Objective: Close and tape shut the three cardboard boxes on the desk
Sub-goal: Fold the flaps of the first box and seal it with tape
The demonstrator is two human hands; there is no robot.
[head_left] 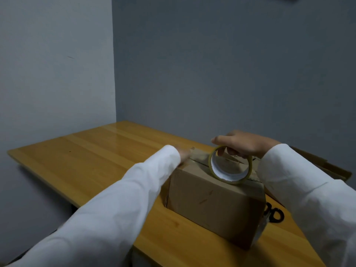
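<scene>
A brown cardboard box (pixel 215 205) stands on the wooden desk (pixel 86 157) with its top flaps folded down. My right hand (pixel 244 144) grips a roll of yellowish tape (pixel 230 167) upright on the box top, fingers through its core. A strip of tape (pixel 199 157) runs left from the roll along the top seam. My left hand (pixel 184 155) presses on the far left end of the box top, mostly hidden by its white sleeve. A second cardboard box (pixel 327 166) shows behind my right arm.
Black-handled scissors (pixel 275 214) lie on the desk just right of the box. Grey walls meet in a corner behind the desk. The desk's left half is bare wood, and its left edge drops to the floor.
</scene>
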